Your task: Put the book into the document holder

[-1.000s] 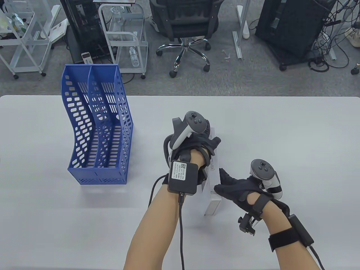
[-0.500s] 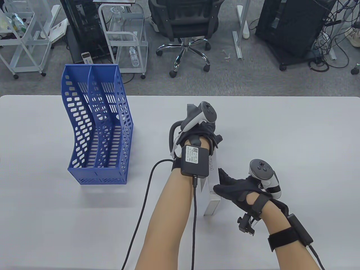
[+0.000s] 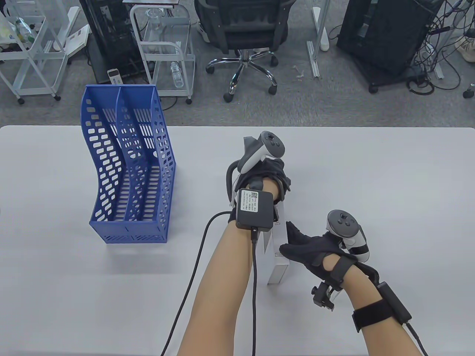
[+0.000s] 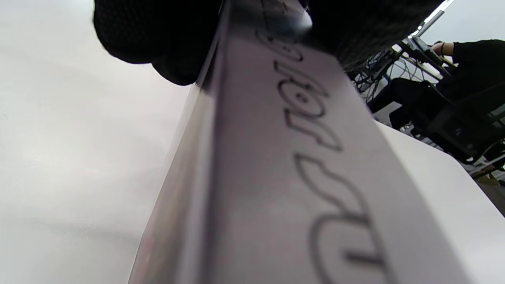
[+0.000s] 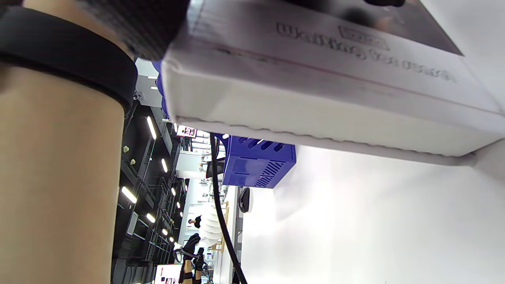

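A white book (image 3: pixel 279 261) stands on its edge on the table right of centre. My left hand (image 3: pixel 268 177) grips its far end from above; the left wrist view shows the fingers (image 4: pixel 158 35) around the lettered spine (image 4: pixel 300 177). My right hand (image 3: pixel 298 247) rests on the book's near end, fingers spread over its top edge and thumb by the right cover. The book fills the top of the right wrist view (image 5: pixel 315 98). The blue two-slot document holder (image 3: pixel 126 167) stands empty on the table's left, also seen in the right wrist view (image 5: pixel 256 161).
The grey table (image 3: pixel 371 178) ends at a far edge, with an office chair (image 3: pixel 245 33), white carts (image 3: pixel 163 48) and computer cases on the floor beyond. Cables trail from both wrists toward the front edge.
My left hand has slid farther along the book and turned its wrist, and the book has shifted slightly left. My right hand has hardly moved.
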`<action>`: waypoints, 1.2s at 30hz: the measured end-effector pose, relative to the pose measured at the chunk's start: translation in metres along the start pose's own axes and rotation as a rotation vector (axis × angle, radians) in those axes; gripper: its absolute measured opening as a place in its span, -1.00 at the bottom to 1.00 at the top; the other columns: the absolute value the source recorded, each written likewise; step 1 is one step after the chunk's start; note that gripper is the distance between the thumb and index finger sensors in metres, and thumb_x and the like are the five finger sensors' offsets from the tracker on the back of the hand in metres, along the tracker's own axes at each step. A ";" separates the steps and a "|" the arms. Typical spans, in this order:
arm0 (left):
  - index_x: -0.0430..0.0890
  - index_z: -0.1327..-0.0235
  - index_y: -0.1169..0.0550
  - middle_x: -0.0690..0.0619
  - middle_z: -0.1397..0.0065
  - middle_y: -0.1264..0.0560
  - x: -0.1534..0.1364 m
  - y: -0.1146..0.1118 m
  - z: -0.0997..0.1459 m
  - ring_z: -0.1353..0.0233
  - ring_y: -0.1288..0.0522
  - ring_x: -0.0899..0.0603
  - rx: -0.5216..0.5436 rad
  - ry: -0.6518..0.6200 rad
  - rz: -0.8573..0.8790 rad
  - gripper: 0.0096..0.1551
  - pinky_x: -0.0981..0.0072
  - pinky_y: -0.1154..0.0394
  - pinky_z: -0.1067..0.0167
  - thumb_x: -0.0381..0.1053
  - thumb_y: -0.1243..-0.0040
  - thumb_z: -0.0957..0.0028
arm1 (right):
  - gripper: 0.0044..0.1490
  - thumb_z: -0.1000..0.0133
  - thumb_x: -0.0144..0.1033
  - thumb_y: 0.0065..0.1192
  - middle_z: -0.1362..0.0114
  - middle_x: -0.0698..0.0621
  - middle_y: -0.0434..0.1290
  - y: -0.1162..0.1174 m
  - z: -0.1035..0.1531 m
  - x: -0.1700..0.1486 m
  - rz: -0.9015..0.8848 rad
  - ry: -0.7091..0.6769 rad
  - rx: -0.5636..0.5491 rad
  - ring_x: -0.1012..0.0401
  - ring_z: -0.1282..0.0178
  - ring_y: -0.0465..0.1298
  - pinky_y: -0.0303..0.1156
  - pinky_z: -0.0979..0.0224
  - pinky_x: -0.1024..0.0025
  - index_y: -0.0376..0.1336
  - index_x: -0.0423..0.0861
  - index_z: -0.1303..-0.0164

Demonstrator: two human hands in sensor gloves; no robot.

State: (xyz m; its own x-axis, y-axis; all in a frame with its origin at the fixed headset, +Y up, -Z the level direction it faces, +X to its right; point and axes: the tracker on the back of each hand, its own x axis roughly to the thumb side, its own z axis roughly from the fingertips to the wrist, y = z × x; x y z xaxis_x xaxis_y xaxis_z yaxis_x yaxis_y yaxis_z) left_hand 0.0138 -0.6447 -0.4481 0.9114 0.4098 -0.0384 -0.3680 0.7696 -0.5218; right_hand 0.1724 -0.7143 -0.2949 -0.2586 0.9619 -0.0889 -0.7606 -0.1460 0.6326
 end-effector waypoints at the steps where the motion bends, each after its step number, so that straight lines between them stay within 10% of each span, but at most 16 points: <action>1: 0.12 -0.48 -0.21 0.09 -0.56 -0.20 -0.001 0.001 0.001 -0.24 -0.54 -0.26 0.019 -0.011 0.013 -0.17 0.04 -0.49 -0.17 0.21 -0.26 0.05 | 0.21 -0.04 0.07 0.28 -0.51 -0.48 -0.21 0.000 0.000 0.000 0.003 -0.001 0.002 -0.51 -0.45 0.06 0.09 -0.31 -0.50 -0.32 -0.40 -0.36; 8: 0.14 -0.44 -0.27 0.13 -0.53 -0.25 -0.008 0.015 0.024 -0.22 -0.57 -0.26 0.122 -0.114 0.100 -0.22 0.05 -0.53 -0.17 0.17 -0.30 0.05 | 0.16 -0.08 0.15 0.13 -0.52 -0.46 -0.27 -0.006 0.006 0.006 0.062 -0.004 -0.083 -0.53 -0.46 -0.04 -0.01 -0.33 -0.52 -0.33 -0.37 -0.39; 15: 0.14 -0.41 -0.29 0.14 -0.50 -0.27 -0.026 0.024 0.062 -0.20 -0.59 -0.26 0.228 -0.262 0.147 -0.25 0.05 -0.55 -0.15 0.16 -0.30 0.06 | 0.12 -0.06 0.12 0.13 -0.53 -0.44 -0.26 -0.012 0.012 0.019 0.603 0.027 -0.335 -0.50 -0.47 -0.15 -0.10 -0.33 -0.52 -0.27 -0.35 -0.40; 24: 0.16 -0.39 -0.31 0.16 -0.48 -0.27 -0.066 0.016 0.130 -0.18 -0.61 -0.24 0.420 -0.542 0.194 -0.28 0.08 -0.57 -0.13 0.19 -0.29 0.06 | 0.12 -0.05 0.14 0.13 -0.54 -0.40 -0.28 0.001 0.008 0.026 0.875 0.022 -0.356 -0.47 -0.48 -0.21 -0.14 -0.34 -0.50 -0.26 -0.32 -0.41; 36: 0.21 -0.33 -0.34 0.21 -0.45 -0.29 -0.127 0.026 0.218 -0.19 -0.64 -0.21 0.933 -0.723 0.102 -0.33 0.10 -0.61 -0.14 0.18 -0.31 0.07 | 0.12 -0.04 0.15 0.13 -0.55 -0.36 -0.31 0.014 0.004 0.026 1.043 0.045 -0.325 -0.42 -0.49 -0.28 -0.17 -0.34 -0.50 -0.27 -0.29 -0.42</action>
State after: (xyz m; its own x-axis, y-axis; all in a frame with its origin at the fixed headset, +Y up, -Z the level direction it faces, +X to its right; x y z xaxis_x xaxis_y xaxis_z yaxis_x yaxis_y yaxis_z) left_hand -0.1519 -0.5699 -0.2713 0.6646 0.4414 0.6029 -0.6983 0.6541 0.2908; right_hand 0.1573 -0.6909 -0.2855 -0.8833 0.3218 0.3410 -0.2743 -0.9445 0.1806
